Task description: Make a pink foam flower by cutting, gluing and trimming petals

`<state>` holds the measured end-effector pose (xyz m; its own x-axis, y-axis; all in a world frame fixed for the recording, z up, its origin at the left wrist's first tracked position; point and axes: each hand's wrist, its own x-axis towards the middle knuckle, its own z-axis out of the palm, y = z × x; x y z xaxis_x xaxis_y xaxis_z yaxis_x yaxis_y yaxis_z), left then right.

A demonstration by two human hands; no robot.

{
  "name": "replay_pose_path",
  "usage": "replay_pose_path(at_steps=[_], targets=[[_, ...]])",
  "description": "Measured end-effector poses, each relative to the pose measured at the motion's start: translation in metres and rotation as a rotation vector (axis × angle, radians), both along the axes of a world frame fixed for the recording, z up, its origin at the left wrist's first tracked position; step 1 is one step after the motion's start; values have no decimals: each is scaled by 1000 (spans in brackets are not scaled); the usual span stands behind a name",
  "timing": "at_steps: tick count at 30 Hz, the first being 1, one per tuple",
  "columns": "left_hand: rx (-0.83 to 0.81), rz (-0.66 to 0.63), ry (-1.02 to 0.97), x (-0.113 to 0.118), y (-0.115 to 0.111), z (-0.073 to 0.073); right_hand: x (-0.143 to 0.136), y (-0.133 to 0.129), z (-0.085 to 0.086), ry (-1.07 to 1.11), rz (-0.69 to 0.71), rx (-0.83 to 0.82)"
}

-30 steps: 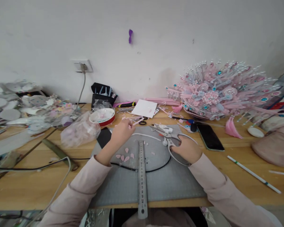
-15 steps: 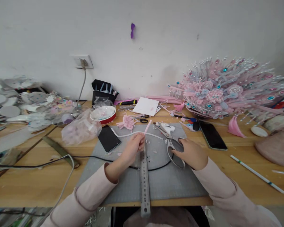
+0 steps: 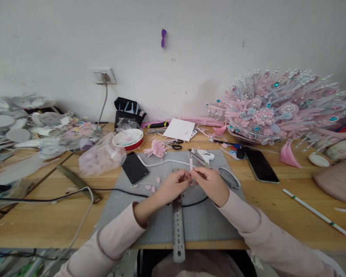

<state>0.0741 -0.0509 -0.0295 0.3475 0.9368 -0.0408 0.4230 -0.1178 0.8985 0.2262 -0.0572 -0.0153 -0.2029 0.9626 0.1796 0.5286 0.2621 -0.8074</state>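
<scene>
Both hands meet over the grey cutting mat with their fingertips pinched together. My left hand and my right hand are closed on a short pink fuzzy strip, whose upper end sticks up between them; the fingers cover its lower part. Large grey-handled scissors lie on the mat, partly behind my right hand. Under the hands runs a steel ruler, extending past the table's front edge. Small pink pieces are scattered left of my left hand.
A pink flower-like bundle, small black scissors and a white cord lie behind the hands. Phones flank the mat. A large beaded pink headdress stands back right; a black cable crosses the mat.
My right hand has let go of the large scissors and moved left to the pink strip. My left hand has shifted right with the strip. More small pink pieces show on the mat.
</scene>
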Motion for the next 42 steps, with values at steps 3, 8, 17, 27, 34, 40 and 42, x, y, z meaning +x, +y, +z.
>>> replay_pose_path(at_steps=[3, 8, 17, 27, 34, 40, 42], targets=[[77, 38, 233, -17, 12, 1, -1, -3, -11, 1, -20, -76], [148, 146, 495, -26, 18, -5, -7, -8, -21, -160, 64, -22], [120, 215, 487, -25, 31, -18, -8, -10, -27, -214, 103, 10], [-51, 208, -40, -18, 22, -10, -8, -8, -26, 66, 14, -150], [-136, 160, -415, -12, 12, -8, -9, -8, -21, 309, 18, -320], [-146, 70, -460, -8, 5, -6, -9, -10, -21, 402, 63, -324], [-155, 82, -440, -7, 2, -4, -10, -9, -21, 459, 71, -360]])
